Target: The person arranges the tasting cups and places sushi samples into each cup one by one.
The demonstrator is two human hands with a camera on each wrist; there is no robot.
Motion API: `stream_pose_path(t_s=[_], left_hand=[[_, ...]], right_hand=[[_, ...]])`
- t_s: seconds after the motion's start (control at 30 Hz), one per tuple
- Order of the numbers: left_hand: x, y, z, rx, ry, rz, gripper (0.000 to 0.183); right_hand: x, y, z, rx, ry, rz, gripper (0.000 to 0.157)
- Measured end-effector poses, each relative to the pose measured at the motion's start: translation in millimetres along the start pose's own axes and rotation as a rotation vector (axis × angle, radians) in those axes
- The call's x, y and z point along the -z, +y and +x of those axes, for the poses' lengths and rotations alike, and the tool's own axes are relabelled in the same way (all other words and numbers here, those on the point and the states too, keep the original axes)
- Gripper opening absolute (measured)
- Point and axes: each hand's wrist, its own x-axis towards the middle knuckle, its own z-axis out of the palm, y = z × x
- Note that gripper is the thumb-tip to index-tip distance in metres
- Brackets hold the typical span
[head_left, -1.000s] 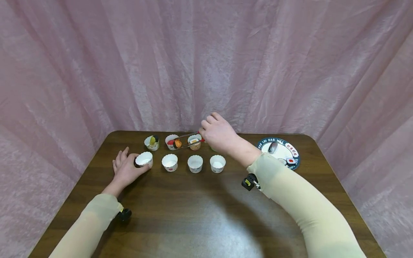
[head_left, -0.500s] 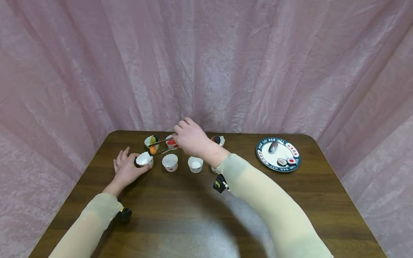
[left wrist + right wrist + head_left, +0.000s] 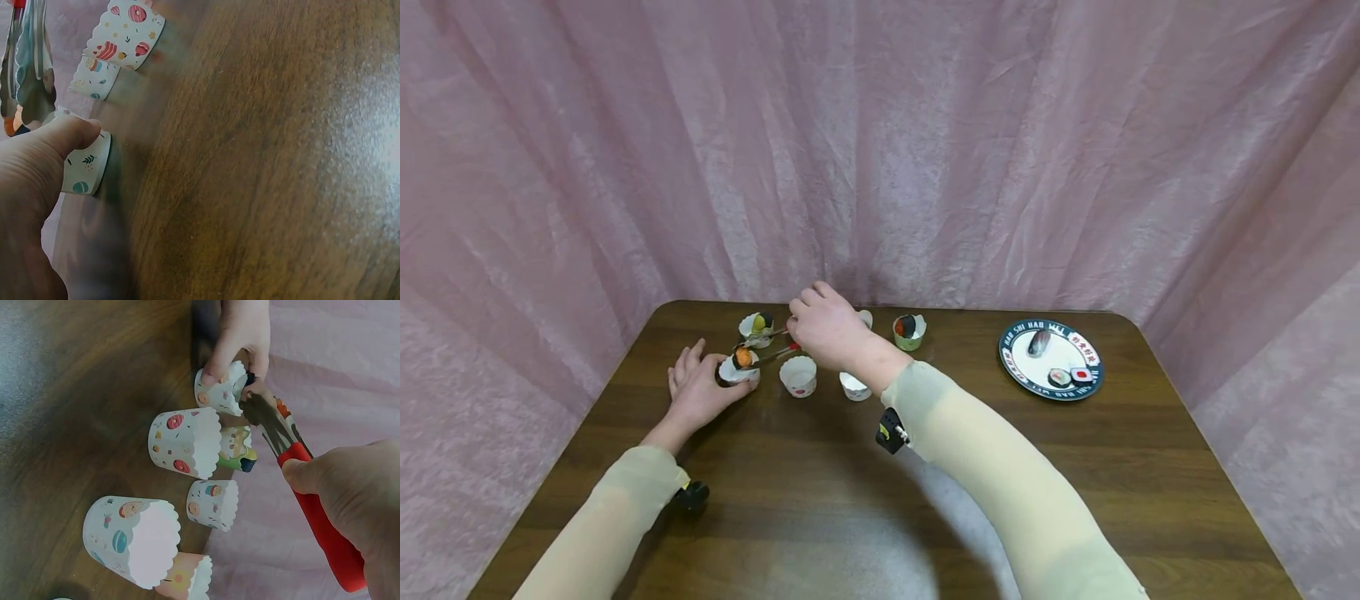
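Note:
My left hand [image 3: 698, 392] grips a white patterned paper cup [image 3: 87, 164] at the left end of the front row, thumb on its near side. A dark patch shows between hand and cup. My right hand [image 3: 827, 327] holds tongs with red handles [image 3: 325, 537]. Between their metal tips [image 3: 270, 419] is an orange-topped toy sushi piece [image 3: 743, 357] with a dark wrap, over the mouth of that cup. In the left wrist view the tips and the sushi are partly hidden behind my thumb.
Beside the held cup stand other white cups [image 3: 798, 377], partly behind my right arm. Further back are a cup with a yellow-green piece [image 3: 756, 327] and a green cup [image 3: 910, 342] with an orange-and-black piece. A blue-rimmed plate [image 3: 1011, 367] with three sushi pieces lies right.
My right hand has moved left with the tongs, bringing the orange-topped sushi from above the back row to over the held cup. My left hand stays on the cup.

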Motion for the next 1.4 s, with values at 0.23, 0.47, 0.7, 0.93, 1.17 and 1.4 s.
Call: stream_pose_path(t_s=[0.23, 0.47, 0.7, 0.93, 1.17, 1.4], left_hand=[[2.3, 2.2, -0.9, -0.012, 0.006, -0.02, 0.07], [1.7, 5.0, -0.6, -0.01, 0.004, -0.011, 0.071], [2.9, 7.6, -1.5, -0.001, -0.011, -0.017, 0.068], [3.6, 8.1, -0.4, 0.004, -0.003, -0.028, 0.065], [3.7, 5.8, -0.8, 0.012, -0.015, -0.016, 0.071], [5.4, 3.2, -0.2, 0.014, -0.008, -0.012, 0.072]], right_hand=[[-4.6, -2, 3, 0.003, 0.003, 0.013, 0.016], [-4.9, -2, 2, -0.003, -0.001, 0.028, 0.016], [-3.6, 0, -1, -0.019, -0.016, 0.031, 0.02], [0.5, 10, -8, -0.039, 0.018, 0.059, 0.019], [1.6, 21, -17, -0.041, 0.039, 0.069, 0.018], [0.4, 29, -27, -0.045, 0.06, 0.085, 0.02]])
